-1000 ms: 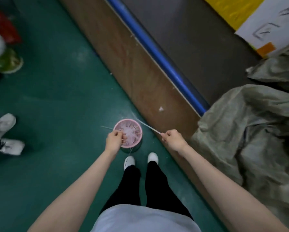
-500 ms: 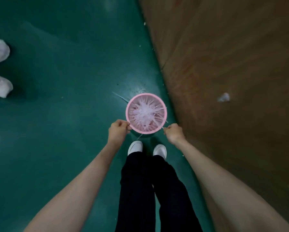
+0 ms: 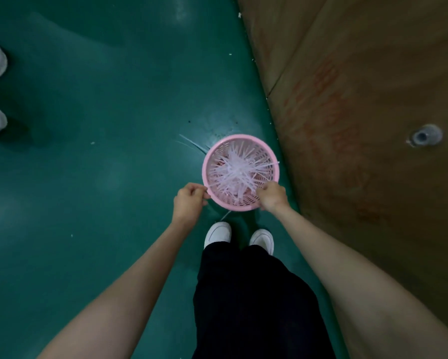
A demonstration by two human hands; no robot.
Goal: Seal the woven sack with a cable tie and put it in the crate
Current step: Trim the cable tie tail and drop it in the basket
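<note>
While the left hand (image 3: 189,202) pinches the rim of the pink basket (image 3: 243,204) to steady it, the right hand (image 3: 272,196) closes among the cable ties (image 3: 237,172), its grip hidden; sack and crate are out of view.

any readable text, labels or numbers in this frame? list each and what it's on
None readable.
Brown board: faint reddish marks, too blurred to read.
Pink basket, cable ties, green floor, white shoes: no text visible.
</note>
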